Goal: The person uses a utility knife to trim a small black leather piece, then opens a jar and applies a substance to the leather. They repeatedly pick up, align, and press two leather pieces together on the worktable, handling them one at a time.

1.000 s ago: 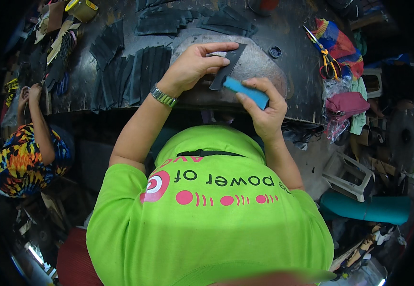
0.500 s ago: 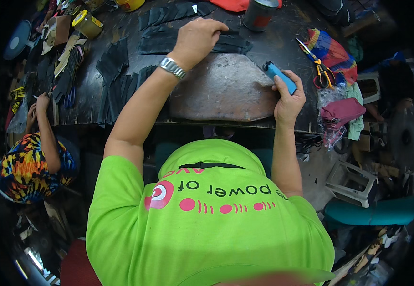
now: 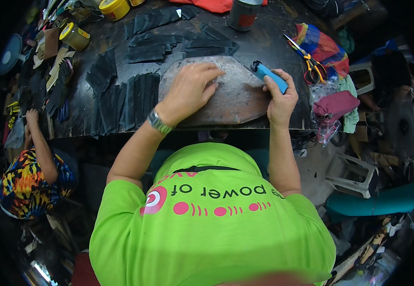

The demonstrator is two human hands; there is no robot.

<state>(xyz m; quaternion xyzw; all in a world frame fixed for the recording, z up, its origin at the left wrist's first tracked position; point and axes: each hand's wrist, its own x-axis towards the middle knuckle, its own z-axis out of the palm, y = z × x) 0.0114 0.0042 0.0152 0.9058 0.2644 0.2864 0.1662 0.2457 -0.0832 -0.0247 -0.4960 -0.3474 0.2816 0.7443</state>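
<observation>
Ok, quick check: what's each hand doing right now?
Left hand: open, palm down, resting flat on the grey slab.
Right hand: closed around the blue-handled tool at the slab's right edge.

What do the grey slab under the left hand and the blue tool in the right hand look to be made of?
Grey rounded slab: likely stone or worn metal, matte, mottled and scuffed. Blue-handled tool: smooth plastic-looking grip with a dark tip, held in the right hand. The left hand lies flat on the slab.

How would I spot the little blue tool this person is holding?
Start at the grey slab on the dark workbench. At its right edge, the right hand grips a blue tool with a dark tip. Unlike the orange-handled scissors nearby, it is plain blue and handheld.
</observation>
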